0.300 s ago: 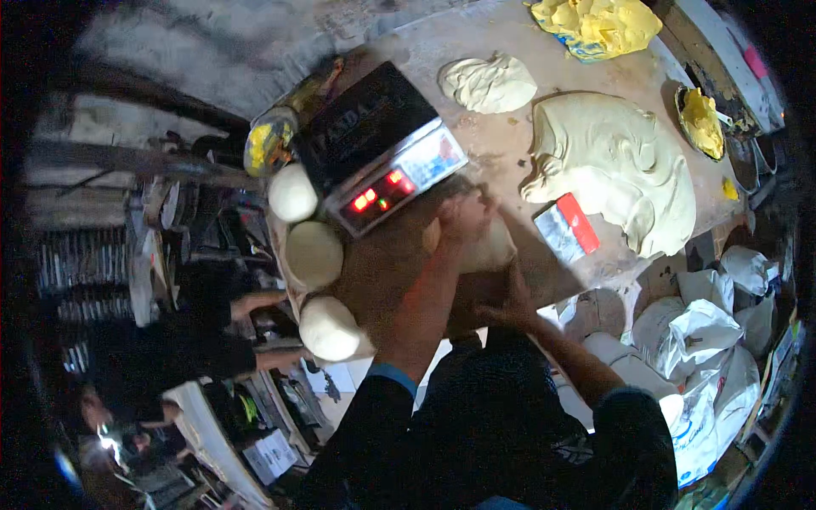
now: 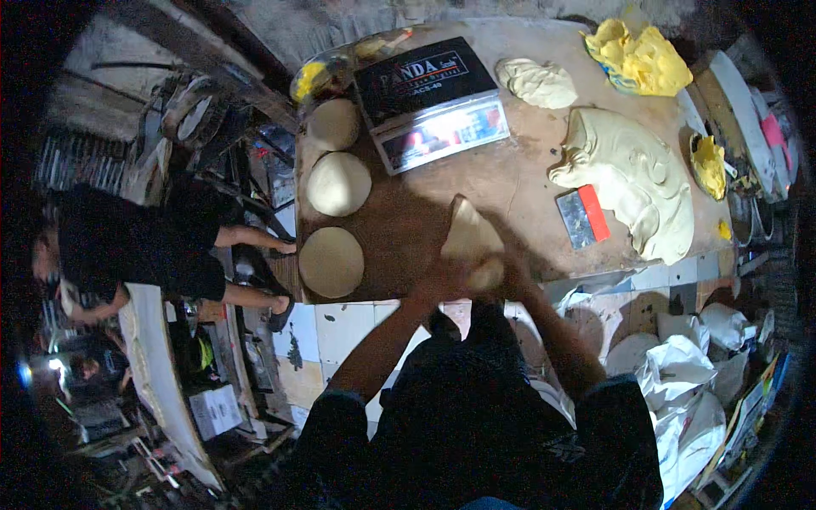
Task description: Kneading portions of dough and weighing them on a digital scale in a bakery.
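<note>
At the near table edge, my left hand (image 2: 450,279) and my right hand (image 2: 508,274) hold a pale dough piece (image 2: 472,234) from either side, their fingers dim and partly hidden. Three dough balls (image 2: 340,183) line the table's left side. Behind stands a black digital scale (image 2: 433,102) with a steel front. To the right lie a large slack dough mass (image 2: 629,187), a red and metal scraper (image 2: 582,215) and, farther back, a smaller dough heap (image 2: 535,82).
Yellow fat (image 2: 642,59) sits at the table's (image 2: 510,187) back right, with another portion (image 2: 707,166) at its edge. White sacks (image 2: 680,382) are piled lower right. At left, a person in dark clothes (image 2: 136,238) is near a long bench (image 2: 161,382); another person (image 2: 89,374) shows beyond.
My left hand has moved lower, toward the near edge, with the dough between both hands. The view has shifted, so the table sits higher and flatter, and the scale's red digits no longer show.
</note>
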